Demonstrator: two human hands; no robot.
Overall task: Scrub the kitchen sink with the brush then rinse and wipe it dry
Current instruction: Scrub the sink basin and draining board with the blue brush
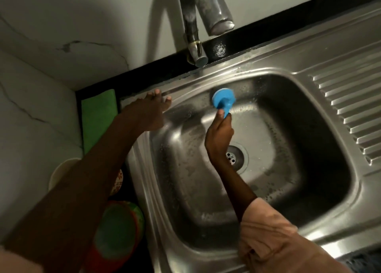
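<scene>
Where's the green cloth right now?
In the head view, the green cloth lies on the dark counter left of the sink, in the wall corner, just beyond the left hand.

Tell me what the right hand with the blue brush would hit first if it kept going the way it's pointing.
Probably the sink's far basin wall: the right hand already has the blue brush at or against it, though depth is unclear.

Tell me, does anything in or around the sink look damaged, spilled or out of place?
Nothing stands out. The right hand holds the blue brush against the back wall of the sink, and the left hand rests on the rim. Only droplets and soapy film show in the basin. The green cloth lies flat beside the sink.
</scene>
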